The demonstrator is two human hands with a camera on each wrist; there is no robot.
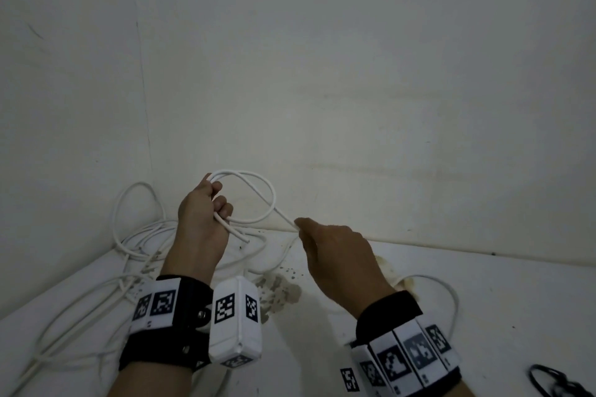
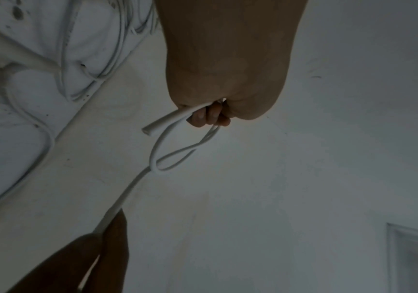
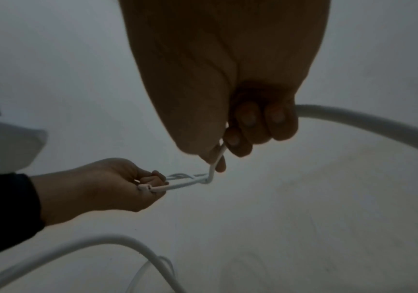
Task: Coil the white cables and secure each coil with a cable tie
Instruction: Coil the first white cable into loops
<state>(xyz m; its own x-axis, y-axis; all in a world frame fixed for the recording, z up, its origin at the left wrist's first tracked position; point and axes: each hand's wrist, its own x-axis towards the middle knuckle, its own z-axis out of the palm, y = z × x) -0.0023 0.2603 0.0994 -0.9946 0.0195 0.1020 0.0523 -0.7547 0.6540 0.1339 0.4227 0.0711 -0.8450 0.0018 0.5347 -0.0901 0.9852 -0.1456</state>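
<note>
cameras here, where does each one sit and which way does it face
Head: worn on the head, looking forward and down at a wall corner; shows the left hand, the right hand and both banded wrists.
Left wrist: looks along the left hand at the white cable loop; the right hand enters at the bottom.
Right wrist: looks along the right hand; the left hand is opposite.
Shared: all three show both hands holding the white cable.
</note>
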